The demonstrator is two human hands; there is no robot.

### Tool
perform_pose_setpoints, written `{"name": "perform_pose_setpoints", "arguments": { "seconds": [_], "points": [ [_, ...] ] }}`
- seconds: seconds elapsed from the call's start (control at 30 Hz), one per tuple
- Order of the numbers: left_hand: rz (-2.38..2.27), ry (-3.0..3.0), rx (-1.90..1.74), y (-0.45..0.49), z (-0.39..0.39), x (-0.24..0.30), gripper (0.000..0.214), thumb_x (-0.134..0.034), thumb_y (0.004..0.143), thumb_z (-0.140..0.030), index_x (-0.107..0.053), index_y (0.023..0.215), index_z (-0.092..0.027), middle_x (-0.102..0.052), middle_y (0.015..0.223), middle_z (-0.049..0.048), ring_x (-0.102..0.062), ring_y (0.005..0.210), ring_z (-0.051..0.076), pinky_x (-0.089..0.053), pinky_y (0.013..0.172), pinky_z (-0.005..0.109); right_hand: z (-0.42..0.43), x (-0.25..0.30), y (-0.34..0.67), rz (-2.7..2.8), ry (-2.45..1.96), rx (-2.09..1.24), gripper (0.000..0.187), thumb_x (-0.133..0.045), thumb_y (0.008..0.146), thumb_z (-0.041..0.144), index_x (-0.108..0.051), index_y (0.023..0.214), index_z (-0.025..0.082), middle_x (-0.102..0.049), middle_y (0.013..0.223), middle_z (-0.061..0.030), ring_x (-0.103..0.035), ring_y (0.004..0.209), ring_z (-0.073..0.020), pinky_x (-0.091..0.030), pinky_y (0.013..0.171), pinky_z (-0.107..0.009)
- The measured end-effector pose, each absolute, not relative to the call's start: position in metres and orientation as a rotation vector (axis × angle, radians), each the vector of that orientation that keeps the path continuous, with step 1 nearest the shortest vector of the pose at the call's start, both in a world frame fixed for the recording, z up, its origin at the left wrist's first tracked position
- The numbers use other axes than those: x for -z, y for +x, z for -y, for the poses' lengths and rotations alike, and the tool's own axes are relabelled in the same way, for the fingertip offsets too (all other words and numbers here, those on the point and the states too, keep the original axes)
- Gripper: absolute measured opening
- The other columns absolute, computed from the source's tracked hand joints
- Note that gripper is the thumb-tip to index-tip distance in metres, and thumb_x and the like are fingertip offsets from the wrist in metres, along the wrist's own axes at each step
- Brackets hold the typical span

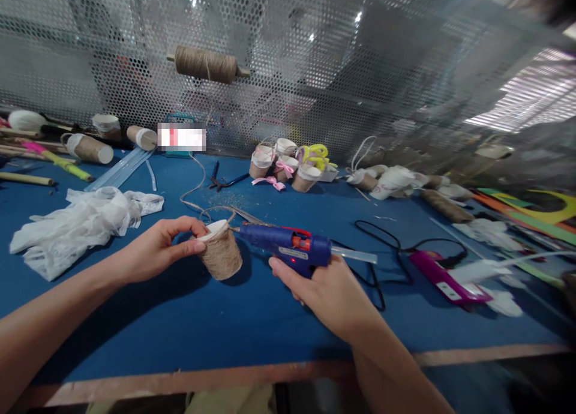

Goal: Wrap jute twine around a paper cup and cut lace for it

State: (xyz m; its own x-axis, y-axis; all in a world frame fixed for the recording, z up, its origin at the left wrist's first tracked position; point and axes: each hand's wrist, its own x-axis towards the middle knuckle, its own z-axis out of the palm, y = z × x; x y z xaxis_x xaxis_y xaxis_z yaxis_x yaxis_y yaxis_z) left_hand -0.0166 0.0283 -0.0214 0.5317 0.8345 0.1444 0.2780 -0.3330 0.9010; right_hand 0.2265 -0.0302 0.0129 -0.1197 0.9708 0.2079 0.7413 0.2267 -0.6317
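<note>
Pinched at its rim by my left hand [166, 246] is a small paper cup [221, 255] wound with brown twine. Its white rim shows at the top, and it tilts a little over the blue table. My right hand [326, 288] grips a blue hot glue gun [283, 241] with a red light on and a clear glue stick out of its back. The nozzle touches or nearly touches the right side of the cup's rim. From the cup a strand of twine [186, 199] runs back toward the twine spool [206, 64] on the mesh.
White lace [85, 222] lies at left, near clear glue sticks [119, 171]. Several finished cups [308, 177] with pink bows stand at the back, beside pliers [220, 185]. A black cord [400, 246] and a purple power strip [450, 279] lie at right. Perforated metal mesh [288, 60] rises behind.
</note>
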Motion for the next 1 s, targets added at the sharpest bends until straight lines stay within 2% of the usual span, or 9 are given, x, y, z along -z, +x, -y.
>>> {"name": "perform_pose_setpoints", "arguments": {
  "seconds": [0.33,0.5,0.73,1.0],
  "points": [
    [-0.931,1.887,-0.778,-0.0156,-0.0284,0.0201,0.015,-0.053,0.080,-0.032,-0.057,0.075,-0.017,-0.065,0.088,0.0042,-0.057,0.090,0.020,-0.044,0.080,0.030,0.0297,-0.0132,0.2258,1.939,-1.534,-0.529,0.021,-0.053,0.079,0.031,-0.063,0.065,0.019,-0.057,0.046,0.0011,-0.060,0.053,-0.0163,-0.047,0.047,-0.024],
    [-0.930,1.890,-0.771,-0.0159,-0.0284,0.0203,0.015,-0.052,0.080,-0.031,-0.057,0.075,-0.017,-0.065,0.089,0.0041,-0.057,0.091,0.019,-0.044,0.081,0.029,0.0301,-0.0098,0.2276,1.936,-1.563,-0.524,0.021,-0.053,0.079,0.034,-0.065,0.070,0.019,-0.055,0.044,0.0016,-0.058,0.049,-0.0159,-0.045,0.044,-0.024],
    [-0.917,1.893,-0.759,-0.0165,-0.0285,0.0213,0.015,-0.052,0.081,-0.030,-0.056,0.080,-0.016,-0.064,0.092,0.0056,-0.057,0.091,0.018,-0.044,0.081,0.028,0.0312,-0.0086,0.2281,1.941,-1.550,-0.502,0.018,-0.054,0.078,0.034,-0.066,0.078,0.020,-0.060,0.050,0.0000,-0.060,0.053,-0.0179,-0.045,0.045,-0.025],
    [-0.941,1.902,-0.761,-0.0170,-0.0290,0.0227,0.015,-0.051,0.081,-0.031,-0.057,0.079,-0.017,-0.064,0.091,0.0048,-0.057,0.090,0.018,-0.044,0.080,0.029,0.0319,-0.0088,0.2280,1.934,-1.536,-0.519,0.018,-0.055,0.076,0.034,-0.065,0.072,0.019,-0.061,0.051,-0.0017,-0.061,0.056,-0.0191,-0.046,0.047,-0.026]
  ]
}}
